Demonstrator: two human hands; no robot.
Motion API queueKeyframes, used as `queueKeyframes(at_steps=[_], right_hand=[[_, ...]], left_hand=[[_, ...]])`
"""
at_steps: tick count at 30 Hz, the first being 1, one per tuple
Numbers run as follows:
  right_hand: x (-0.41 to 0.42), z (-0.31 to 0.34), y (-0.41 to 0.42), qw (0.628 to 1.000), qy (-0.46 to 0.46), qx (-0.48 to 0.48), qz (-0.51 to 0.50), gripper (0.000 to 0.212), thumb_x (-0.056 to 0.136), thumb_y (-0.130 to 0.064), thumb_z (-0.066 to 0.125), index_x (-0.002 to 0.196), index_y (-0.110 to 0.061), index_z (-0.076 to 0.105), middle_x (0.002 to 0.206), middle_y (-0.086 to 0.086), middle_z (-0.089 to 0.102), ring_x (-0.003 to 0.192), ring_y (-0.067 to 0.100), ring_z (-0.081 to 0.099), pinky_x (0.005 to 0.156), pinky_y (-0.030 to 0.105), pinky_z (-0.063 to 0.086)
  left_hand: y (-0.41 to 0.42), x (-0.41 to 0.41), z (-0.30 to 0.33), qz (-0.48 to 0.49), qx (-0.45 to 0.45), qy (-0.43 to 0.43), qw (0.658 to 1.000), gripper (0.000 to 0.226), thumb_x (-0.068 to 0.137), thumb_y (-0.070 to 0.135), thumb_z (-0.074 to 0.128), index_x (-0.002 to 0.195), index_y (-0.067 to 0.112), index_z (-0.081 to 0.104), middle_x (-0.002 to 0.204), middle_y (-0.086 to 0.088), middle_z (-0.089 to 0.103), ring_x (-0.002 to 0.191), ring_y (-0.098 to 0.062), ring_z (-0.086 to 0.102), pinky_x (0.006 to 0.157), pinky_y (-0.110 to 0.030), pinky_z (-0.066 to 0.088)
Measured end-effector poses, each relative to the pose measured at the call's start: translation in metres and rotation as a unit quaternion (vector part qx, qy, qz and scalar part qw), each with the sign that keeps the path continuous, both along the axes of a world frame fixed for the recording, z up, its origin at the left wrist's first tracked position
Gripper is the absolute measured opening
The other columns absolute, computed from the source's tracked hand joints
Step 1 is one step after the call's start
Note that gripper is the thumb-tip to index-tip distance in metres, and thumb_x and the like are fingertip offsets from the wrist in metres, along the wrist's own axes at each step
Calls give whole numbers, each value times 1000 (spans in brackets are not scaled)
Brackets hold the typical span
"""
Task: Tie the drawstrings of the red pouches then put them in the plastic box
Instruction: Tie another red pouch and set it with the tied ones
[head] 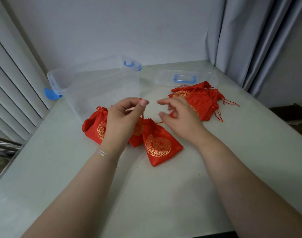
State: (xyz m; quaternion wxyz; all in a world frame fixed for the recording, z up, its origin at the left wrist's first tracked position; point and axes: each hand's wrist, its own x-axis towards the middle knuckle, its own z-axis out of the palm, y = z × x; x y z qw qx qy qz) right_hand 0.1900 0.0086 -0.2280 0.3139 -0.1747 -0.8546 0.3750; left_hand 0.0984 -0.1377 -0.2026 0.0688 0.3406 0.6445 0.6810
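Left hand (124, 115) pinches a drawstring (142, 115) up taut; right hand (177, 114) grips the other end, probably to knot the pouch (160, 145) below.

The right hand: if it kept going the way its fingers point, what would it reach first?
Probably the left hand: the right hand points leftward at its pinched drawstring. Depth is unclear.

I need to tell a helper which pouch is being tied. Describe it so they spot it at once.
Start at the clear box at the table's back left. In front of it lie a few red pouches; take the nearest pouch. Unlike the others, its drawstring runs up to the left hand.
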Motion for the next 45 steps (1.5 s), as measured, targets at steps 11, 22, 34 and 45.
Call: queueKeyframes(at_steps=[11, 22, 34, 45], right_hand=[[7, 20, -21, 973, 45, -164, 156, 19, 96, -10, 49, 86, -10, 65, 62, -1, 57, 47, -1, 50, 51, 9, 37], [9, 22, -15, 978, 42, -181, 95, 33, 102, -20, 37, 85, -7, 62, 48, 2, 35, 38, 3, 31, 42, 16, 29], [13, 32, -16, 787, 72, -590, 165, 32, 102, -23, 29, 77, -14, 48, 38, -6, 32, 28, 2, 19, 31, 9, 12], [12, 26, -20, 914, -63, -398, 48, 33, 97, -25, 47, 71, -13, 65, 77, 2, 60, 54, 12, 55, 37, 18, 39]], left_hand=[[10, 9, -14, -147, -54, -10, 988, 38, 86, 30, 63, 114, 8, 49, 98, -11, 56, 68, -9, 63, 65, -18, 47], [12, -6, -28, -81, -211, 265, 937, 41, 75, 4, 75, 95, 34, 54, 87, 14, 56, 80, -1, 56, 75, -6, 39], [17, 0, -25, 77, -192, 452, 868, 35, 90, 33, 46, 94, 7, 69, 82, -7, 57, 74, -26, 57, 63, -32, 46], [9, -6, -15, 53, -147, 131, 979, 19, 87, 6, 64, 94, 22, 73, 92, 7, 70, 81, 3, 61, 77, -10, 47]])
